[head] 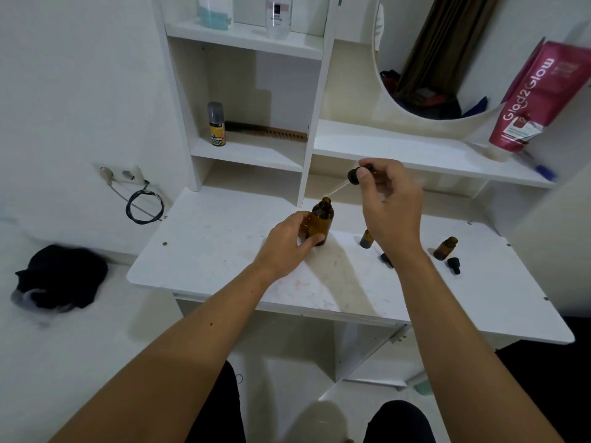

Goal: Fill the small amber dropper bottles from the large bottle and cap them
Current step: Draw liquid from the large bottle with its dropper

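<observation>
left hand (289,241) grips large bottle (318,223); right hand (391,199) holds dropper (356,175) above its mouth

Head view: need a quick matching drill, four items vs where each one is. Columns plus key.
Items
1. large amber bottle
2. dropper
3. yellow spray can
4. loose black cap

Places
A. lying on the table, right side, beside a small amber bottle
B. pinched in the right hand, tip angled toward a bottle mouth
C. standing on the table, gripped by the left hand
D. on a shelf next to a comb

Pairs: 1-C, 2-B, 3-D, 4-A
</observation>
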`<action>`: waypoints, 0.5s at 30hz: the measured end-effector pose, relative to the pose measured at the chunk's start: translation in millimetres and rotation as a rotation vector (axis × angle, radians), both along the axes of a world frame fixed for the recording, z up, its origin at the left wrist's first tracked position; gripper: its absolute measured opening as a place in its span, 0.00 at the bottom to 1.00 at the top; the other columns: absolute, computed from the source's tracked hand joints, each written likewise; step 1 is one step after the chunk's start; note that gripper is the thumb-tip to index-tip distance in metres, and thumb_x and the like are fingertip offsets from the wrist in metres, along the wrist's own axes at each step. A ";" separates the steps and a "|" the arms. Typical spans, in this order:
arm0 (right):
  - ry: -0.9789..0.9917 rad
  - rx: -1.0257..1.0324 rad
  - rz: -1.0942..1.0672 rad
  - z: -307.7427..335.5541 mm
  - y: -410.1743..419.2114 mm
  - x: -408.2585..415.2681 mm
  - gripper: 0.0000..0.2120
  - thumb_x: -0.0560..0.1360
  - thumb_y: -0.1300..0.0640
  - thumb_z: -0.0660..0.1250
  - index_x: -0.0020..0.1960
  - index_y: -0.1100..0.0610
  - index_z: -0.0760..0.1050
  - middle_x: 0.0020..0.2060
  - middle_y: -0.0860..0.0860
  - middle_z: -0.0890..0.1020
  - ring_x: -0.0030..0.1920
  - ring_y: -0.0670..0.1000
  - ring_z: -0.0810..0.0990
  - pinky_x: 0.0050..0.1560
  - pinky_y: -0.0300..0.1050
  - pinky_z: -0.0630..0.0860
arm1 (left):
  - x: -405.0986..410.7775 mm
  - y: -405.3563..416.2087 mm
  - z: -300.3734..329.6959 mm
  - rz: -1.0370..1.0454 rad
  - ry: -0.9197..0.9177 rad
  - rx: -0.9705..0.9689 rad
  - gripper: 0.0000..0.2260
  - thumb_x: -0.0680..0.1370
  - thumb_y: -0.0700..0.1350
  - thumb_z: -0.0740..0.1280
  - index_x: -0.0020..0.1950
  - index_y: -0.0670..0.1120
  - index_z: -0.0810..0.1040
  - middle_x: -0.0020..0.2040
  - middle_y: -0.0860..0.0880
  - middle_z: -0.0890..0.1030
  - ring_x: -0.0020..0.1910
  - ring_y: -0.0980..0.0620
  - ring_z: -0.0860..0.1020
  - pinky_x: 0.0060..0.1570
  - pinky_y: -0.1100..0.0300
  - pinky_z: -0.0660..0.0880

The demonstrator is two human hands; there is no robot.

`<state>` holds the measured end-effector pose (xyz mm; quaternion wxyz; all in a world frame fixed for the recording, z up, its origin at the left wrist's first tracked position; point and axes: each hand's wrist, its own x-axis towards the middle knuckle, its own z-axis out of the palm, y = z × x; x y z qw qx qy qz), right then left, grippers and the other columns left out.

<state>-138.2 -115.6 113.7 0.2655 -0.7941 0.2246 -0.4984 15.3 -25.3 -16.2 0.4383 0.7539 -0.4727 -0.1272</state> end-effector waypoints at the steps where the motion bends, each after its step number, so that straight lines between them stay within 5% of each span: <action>1: 0.003 -0.013 0.004 0.8 -0.5 0.9 0.08 0.83 0.59 0.68 0.60 0.58 0.82 0.52 0.52 0.85 0.52 0.46 0.84 0.55 0.34 0.80 | 0.3 -0.1 -0.2 -0.001 0.000 -0.002 0.23 0.79 0.57 0.71 0.71 0.52 0.71 0.64 0.53 0.80 0.61 0.53 0.78 0.62 0.58 0.76; 15: 0.005 -0.100 0.000 10.4 -4.7 1.9 0.08 0.83 0.59 0.68 0.59 0.61 0.82 0.52 0.52 0.85 0.51 0.46 0.84 0.54 0.36 0.80 | 0.9 -0.8 1.8 -0.010 0.003 -0.016 0.23 0.78 0.57 0.71 0.70 0.51 0.72 0.64 0.52 0.80 0.61 0.51 0.78 0.65 0.53 0.77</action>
